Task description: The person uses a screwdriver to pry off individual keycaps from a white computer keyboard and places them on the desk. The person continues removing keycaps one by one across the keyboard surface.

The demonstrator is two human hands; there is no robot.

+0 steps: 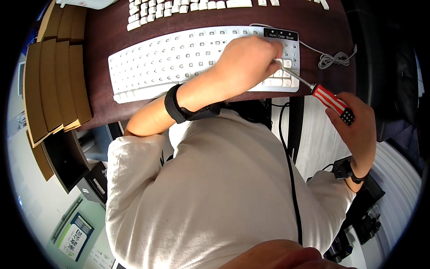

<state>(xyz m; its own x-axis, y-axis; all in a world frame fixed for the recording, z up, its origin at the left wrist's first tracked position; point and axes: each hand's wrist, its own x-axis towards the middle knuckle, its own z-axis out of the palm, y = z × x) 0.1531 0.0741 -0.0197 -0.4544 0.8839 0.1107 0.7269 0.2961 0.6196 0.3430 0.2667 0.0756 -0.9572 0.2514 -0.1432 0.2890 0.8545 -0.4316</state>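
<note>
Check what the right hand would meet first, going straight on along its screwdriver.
The screwdriver it holds would likely meet the white keycaps at its tip first, with the left hand just beyond; depth there is unclear.

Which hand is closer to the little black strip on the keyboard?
Left. The left hand is just below the black indicator strip; the right hand is farther away, lower right, holding the screwdriver.
</note>
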